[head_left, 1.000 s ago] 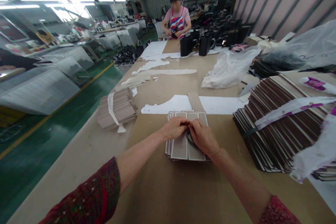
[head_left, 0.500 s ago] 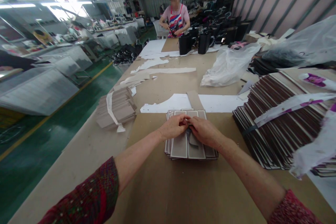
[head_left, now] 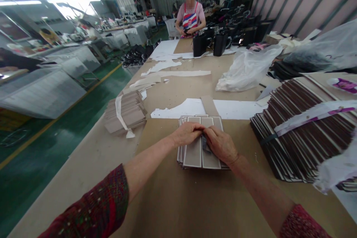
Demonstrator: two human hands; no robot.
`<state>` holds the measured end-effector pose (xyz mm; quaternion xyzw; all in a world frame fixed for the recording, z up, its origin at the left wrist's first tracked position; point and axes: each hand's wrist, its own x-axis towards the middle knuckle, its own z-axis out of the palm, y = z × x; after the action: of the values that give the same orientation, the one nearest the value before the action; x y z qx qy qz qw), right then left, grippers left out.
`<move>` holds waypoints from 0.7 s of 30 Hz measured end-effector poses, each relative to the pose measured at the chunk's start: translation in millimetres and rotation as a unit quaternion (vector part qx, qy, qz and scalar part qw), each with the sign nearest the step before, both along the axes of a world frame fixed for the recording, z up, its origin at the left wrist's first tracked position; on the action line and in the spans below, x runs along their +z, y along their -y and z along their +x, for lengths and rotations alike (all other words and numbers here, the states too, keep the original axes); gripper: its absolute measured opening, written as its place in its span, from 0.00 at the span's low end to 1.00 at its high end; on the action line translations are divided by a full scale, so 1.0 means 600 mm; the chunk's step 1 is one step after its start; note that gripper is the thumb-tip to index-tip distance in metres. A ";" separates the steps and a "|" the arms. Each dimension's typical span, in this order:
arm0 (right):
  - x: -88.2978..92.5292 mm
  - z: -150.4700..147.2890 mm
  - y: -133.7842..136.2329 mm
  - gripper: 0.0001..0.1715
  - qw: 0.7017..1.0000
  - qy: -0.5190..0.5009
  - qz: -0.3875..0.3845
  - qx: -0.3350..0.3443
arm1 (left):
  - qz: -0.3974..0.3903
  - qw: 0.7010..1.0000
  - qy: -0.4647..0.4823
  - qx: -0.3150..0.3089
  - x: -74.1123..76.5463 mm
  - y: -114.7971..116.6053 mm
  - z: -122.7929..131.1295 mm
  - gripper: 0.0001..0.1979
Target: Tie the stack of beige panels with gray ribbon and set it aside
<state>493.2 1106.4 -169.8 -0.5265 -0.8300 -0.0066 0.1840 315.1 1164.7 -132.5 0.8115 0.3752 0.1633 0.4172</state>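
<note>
I am resting my left hand (head_left: pixel 187 134) and my right hand (head_left: pixel 221 145) side by side on a stack of grey cards (head_left: pixel 199 152), which is lying near the middle of the bench (head_left: pixel 178 200), closer to my edge than to the far one. The fingers of both hands are curling in narrow and pinching a small dark strip (head_left: pixel 204 144) between them, right on the top card. A bundle of grey cards (head_left: pixel 125 113) is sitting by the left edge of the bench. A big fanned pile of brown boards (head_left: pixel 301 126) is lying toward the right edge. At the far end, another person (head_left: pixel 190 15) is standing behind two black bags (head_left: pixel 210 44).
</note>
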 end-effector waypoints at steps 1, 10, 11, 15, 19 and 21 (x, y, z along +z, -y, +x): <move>-0.001 0.001 0.001 0.10 1.000 -0.003 0.006 0.001 | -0.006 1.000 0.001 -0.005 0.001 -0.001 -0.001 0.15; -0.005 0.004 0.008 0.13 0.996 -0.046 0.074 0.011 | -0.032 0.996 0.001 0.082 -0.009 0.001 0.001 0.10; -0.005 0.005 0.007 0.12 0.995 -0.057 0.080 0.013 | -0.023 0.996 0.002 0.089 -0.009 0.003 0.001 0.10; -0.003 0.005 0.004 0.13 0.996 -0.057 0.073 -0.001 | 0.013 0.995 -0.002 0.096 -0.006 0.007 0.001 0.08; 0.000 0.005 0.004 0.14 0.996 -0.037 0.074 -0.020 | 0.057 0.994 -0.012 0.090 0.000 0.008 0.002 0.05; 0.001 0.005 0.006 0.14 0.997 -0.028 0.076 -0.020 | 0.082 0.993 -0.017 0.086 0.001 0.008 0.005 0.04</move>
<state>496.5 1102.9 -169.0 -0.5271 -0.8111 -0.0588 0.2465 317.8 1160.1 -131.6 0.8104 0.4359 0.2144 0.3275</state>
